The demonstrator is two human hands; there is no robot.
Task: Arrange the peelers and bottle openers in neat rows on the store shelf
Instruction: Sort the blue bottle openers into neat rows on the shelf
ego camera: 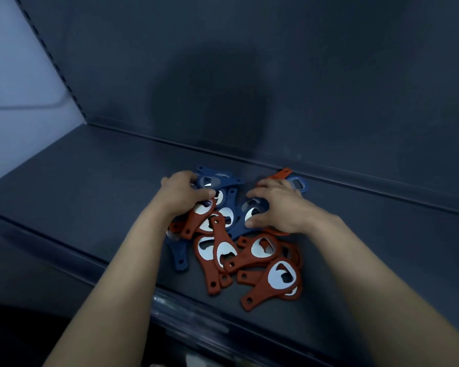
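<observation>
Under the left hand (186, 193), curled round a few, and the right hand (278, 205), spread flat, the bottle openers (224, 251) look light, stiff, slippery: best pinched by the handle.

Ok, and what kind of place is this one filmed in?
Most likely a shop aisle: a dark metal shelf with a slotted upright at its left end, a clear price strip along the front edge, and a heap of identical red and blue bottle openers.
</observation>
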